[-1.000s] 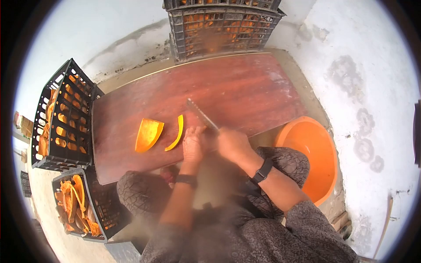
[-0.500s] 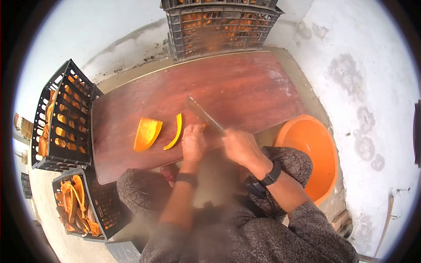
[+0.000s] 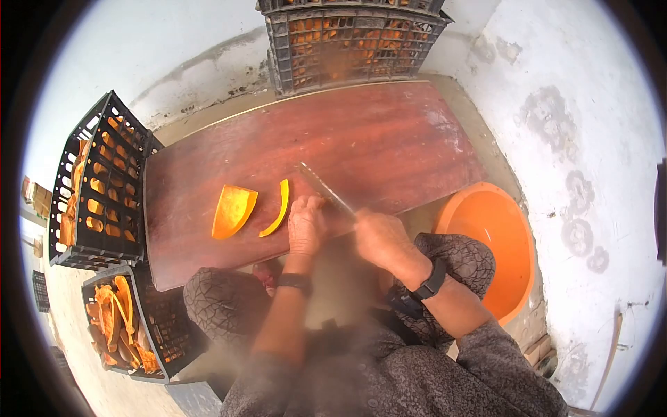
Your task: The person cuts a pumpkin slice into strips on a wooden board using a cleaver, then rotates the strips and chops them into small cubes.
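Note:
My right hand [image 3: 382,240] is wrapped round the handle of a knife [image 3: 326,187], its blade pointing up and left across the near part of the red-brown board [image 3: 361,132]. Close to the blade, my left hand [image 3: 306,226] presses down at the board's front with curled fingers. What it holds is almost wholly hidden; an orange bit at the fingertips half a second ago looks like a pumpkin piece. Left of this hand lies a thin curved pumpkin slice [image 3: 283,208]. Further left rests a thick pumpkin wedge [image 3: 234,212], cut flesh showing.
An orange tub [image 3: 486,243] stands at the right by my knee. Black crates [image 3: 358,48] with orange pieces are stacked behind the board. Another filled crate [image 3: 104,181] stands at the left, above a lower crate [image 3: 125,323] of pumpkin pieces. A white wall borders the right.
The knife blade has come down, its tip now lower and the blade lying flatter. The orange bit at my left fingertips is now hidden. Slice and wedge have not moved.

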